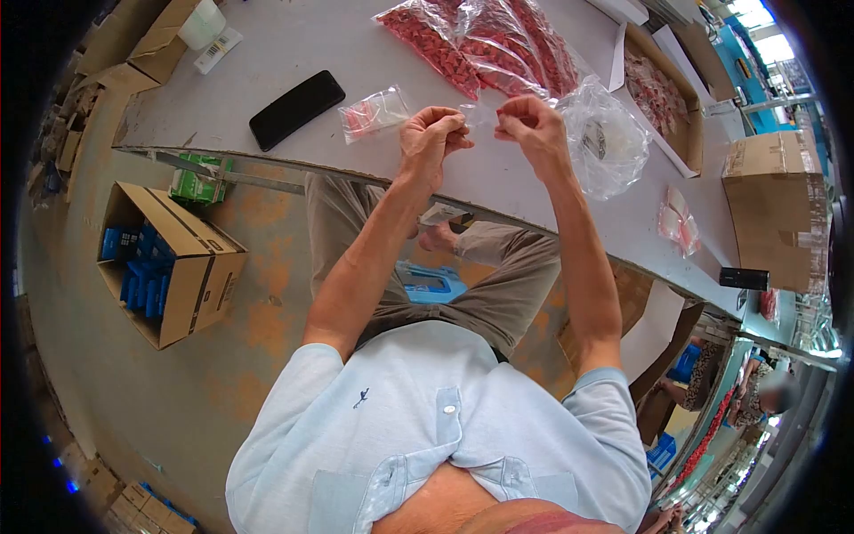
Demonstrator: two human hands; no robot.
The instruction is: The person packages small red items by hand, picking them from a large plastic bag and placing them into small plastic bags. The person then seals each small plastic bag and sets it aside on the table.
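Over the table edge, my left hand (434, 141) is closed in a pinch at the side of a small clear plastic bag (479, 116). My right hand (535, 133) faces it, thumb and forefinger pinched on what looks like a small red piece (500, 112). Just beyond both hands lies a large clear bag full of red pieces (480, 44). A small packet with pink and white contents (374, 114) rests left of my left hand. Beside my right wrist sits a crumpled clear plastic bag (607, 138) with a roll-like shape inside.
A black phone (296, 109) lies on the grey table (267, 40). At right stand a tray of small packets (654, 102), a loose packet (679, 221), a black object (744, 279) and a cardboard box (776, 205). An open carton (200, 276) with blue boxes is on the floor.
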